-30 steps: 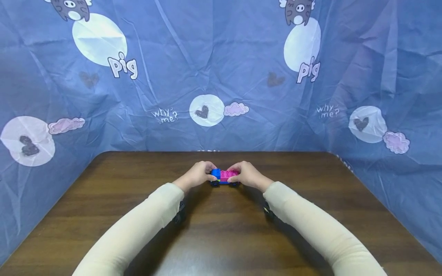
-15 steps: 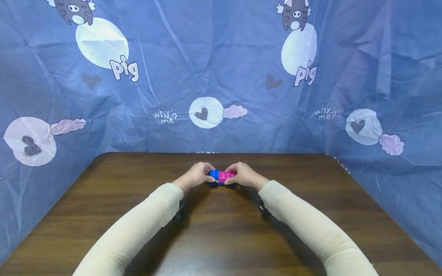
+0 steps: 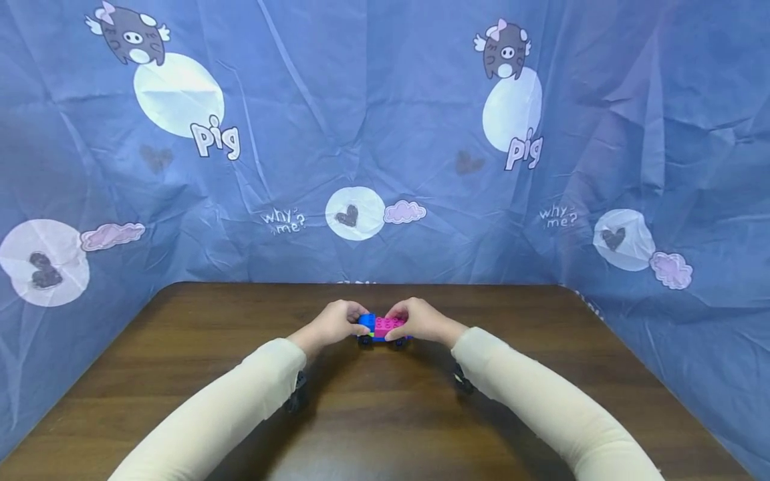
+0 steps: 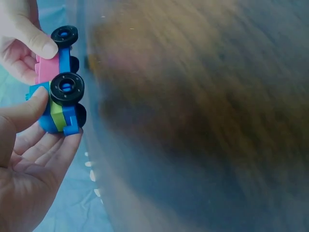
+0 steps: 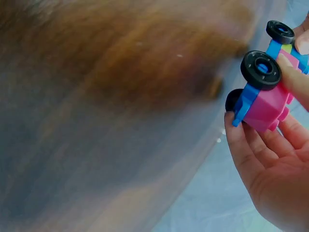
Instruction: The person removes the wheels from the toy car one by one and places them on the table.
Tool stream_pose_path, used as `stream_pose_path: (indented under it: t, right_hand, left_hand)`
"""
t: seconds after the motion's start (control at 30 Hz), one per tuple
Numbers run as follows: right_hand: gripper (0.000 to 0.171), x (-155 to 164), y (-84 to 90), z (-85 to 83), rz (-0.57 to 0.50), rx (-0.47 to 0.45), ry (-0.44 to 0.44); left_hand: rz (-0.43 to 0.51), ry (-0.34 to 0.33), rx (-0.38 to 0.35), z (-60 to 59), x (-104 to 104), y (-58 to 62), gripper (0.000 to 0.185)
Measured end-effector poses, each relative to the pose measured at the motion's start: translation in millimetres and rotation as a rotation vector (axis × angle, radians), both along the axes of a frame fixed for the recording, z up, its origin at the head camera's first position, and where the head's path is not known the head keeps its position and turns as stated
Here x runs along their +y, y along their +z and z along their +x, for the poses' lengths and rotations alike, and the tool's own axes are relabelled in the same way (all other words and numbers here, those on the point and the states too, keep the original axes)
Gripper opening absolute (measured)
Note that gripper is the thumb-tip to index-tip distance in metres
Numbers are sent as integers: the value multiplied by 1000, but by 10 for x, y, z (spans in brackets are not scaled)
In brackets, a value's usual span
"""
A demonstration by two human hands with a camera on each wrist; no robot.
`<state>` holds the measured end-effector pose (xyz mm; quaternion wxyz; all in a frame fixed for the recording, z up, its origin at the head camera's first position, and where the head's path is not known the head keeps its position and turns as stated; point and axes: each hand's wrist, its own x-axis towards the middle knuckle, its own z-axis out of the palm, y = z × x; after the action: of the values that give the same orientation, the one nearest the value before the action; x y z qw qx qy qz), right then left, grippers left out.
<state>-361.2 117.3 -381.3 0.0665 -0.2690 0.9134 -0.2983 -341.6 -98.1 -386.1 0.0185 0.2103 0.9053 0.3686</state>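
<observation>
A small toy truck (image 3: 388,326) built of blocks is held between both hands near the far side of the table. It has a blue front block, a pink studded brick, a lime-green piece, a blue base and black wheels (image 4: 67,89). My left hand (image 3: 334,323) grips the blue front end, thumb on the near side and fingers behind. On the pink rear end, my right hand (image 3: 422,321) pinches the brick (image 5: 265,107), its fingers reaching round the back. In both wrist views the wheels face the table side.
A brown wooden table (image 3: 385,414) with rounded far corners lies under the arms. Behind it hangs a blue cloth (image 3: 373,133) printed with pigs, hearts and clouds. Dark wrist-worn devices (image 3: 295,393) show beneath the cream sleeves (image 3: 222,414).
The whole head view has shifted, with the scene sitting lower in the picture. Both hands keep their grip on the toy truck, which appears slightly further left.
</observation>
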Motion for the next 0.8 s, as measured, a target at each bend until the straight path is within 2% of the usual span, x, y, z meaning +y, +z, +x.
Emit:
stream_pose_path:
  t: [0.13, 0.27, 0.57, 0.8]
  right_hand:
    - [33, 14, 94, 43, -32, -10, 34]
    - [33, 36, 160, 81, -47, -35, 68]
    - [42, 49, 339, 288, -61, -175, 124]
    - [34, 46, 448, 427, -78, -156, 157]
  left_hand:
    - [45, -26, 12, 22, -19, 69, 33]
    - [48, -43, 17, 80, -27, 163, 33]
    - [89, -57, 30, 253, -4, 365, 31]
    - [101, -61, 42, 374, 5, 534, 32]
